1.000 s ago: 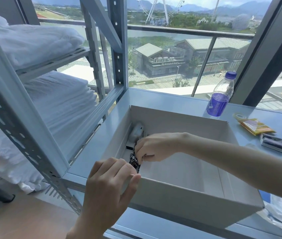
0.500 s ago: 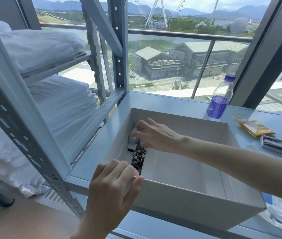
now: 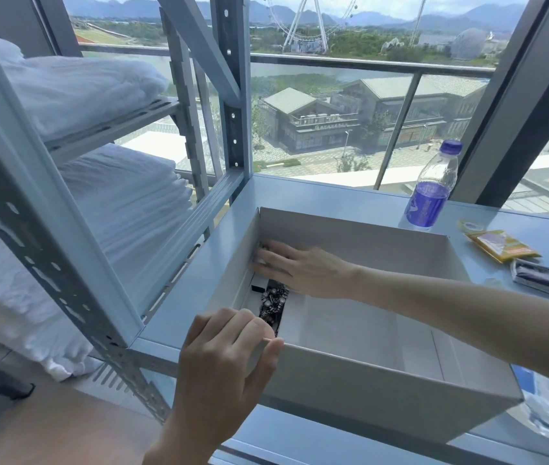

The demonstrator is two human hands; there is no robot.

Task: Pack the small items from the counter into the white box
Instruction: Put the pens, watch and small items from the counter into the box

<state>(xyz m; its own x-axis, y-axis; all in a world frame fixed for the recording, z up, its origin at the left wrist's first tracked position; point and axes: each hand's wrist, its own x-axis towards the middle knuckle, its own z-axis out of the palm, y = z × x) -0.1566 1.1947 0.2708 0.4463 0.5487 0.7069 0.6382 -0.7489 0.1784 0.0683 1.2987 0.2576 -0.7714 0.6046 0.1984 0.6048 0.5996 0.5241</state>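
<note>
On the window counter [image 3: 333, 200] the white box [image 3: 383, 392] is sitting, I'd guess, partly packed, right hand [image 3: 299, 270] lying flat-fingered on stuff in its far-left corner, left hand [image 3: 224, 360] gripping the near rim, yellow packet [image 3: 501, 249] and dark pouch [image 3: 538, 276] waiting outside.

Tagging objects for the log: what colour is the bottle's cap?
The bottle cap is purple, seen best in the head view.

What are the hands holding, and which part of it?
The left hand grips the white cardboard box at its near left corner. The right hand holds nothing; its straight fingers rest in the box's far left corner.
</note>
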